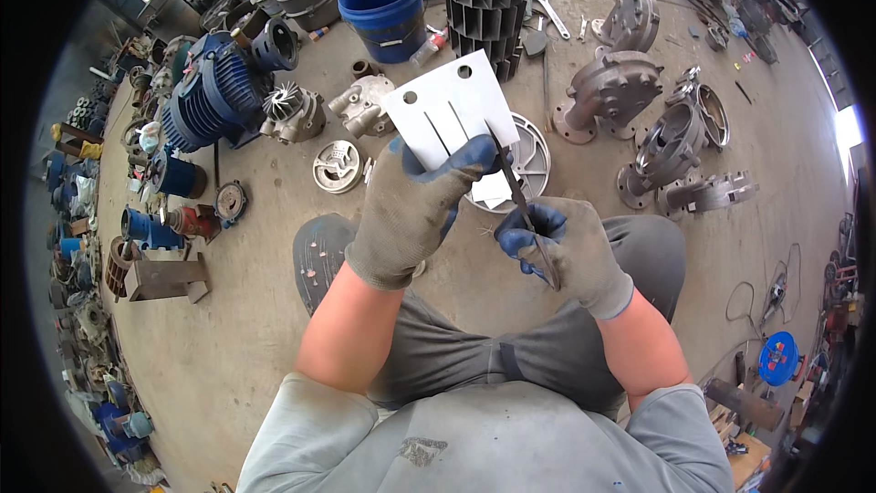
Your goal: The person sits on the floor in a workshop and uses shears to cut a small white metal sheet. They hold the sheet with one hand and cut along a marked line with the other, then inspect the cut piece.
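Observation:
My left hand (424, 212), in a grey glove with blue fingertips, pinches a flat white sheet (472, 99) by its near edge. The sheet has two round holes towards its far edge and dark straight slits in the middle. In my right hand (568, 246), gloved alike, is a slim dark metal tool (517, 195), apparently scissors seen edge-on. Its tip meets the sheet's right part, close to my left thumb. Beneath, a round spoked metal part (537, 157) lies on the floor, partly hidden by the sheet. White offcuts (491, 190) rest on it.
A blue bucket (383, 10) and a dark finned column (487, 0) stand ahead. A blue motor (215, 92), metal castings (363, 106) and a round metal disc (338, 166) are at left. Rusty pump casings (609, 85) stand at right, beyond an adjustable wrench (551, 14).

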Demonstrator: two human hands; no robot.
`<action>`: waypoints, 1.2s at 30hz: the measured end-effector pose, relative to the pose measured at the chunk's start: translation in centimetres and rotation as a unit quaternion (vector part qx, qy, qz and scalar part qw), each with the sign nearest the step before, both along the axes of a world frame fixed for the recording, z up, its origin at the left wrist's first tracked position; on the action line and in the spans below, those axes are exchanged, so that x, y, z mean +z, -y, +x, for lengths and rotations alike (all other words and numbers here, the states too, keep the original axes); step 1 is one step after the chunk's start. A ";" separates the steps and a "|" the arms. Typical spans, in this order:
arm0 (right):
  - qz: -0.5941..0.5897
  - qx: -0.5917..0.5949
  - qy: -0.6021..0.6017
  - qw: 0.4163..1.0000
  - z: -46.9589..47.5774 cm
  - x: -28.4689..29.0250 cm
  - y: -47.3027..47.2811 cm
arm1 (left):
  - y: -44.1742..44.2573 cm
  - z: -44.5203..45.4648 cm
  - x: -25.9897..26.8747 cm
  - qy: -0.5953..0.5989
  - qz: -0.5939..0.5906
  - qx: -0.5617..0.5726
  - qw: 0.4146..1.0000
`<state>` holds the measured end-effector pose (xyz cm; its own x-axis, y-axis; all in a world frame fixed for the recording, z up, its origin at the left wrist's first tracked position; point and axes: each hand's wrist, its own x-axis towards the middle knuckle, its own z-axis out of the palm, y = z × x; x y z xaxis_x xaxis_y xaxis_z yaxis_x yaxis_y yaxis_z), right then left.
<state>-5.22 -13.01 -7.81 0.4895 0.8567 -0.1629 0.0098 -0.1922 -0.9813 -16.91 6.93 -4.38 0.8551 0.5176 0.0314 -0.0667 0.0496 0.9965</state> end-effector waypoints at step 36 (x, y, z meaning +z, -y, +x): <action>0.004 -0.045 0.029 0.999 -0.5 0.2 -1.0 | 0.3 -0.2 -0.2 0.003 -0.039 -0.038 0.999</action>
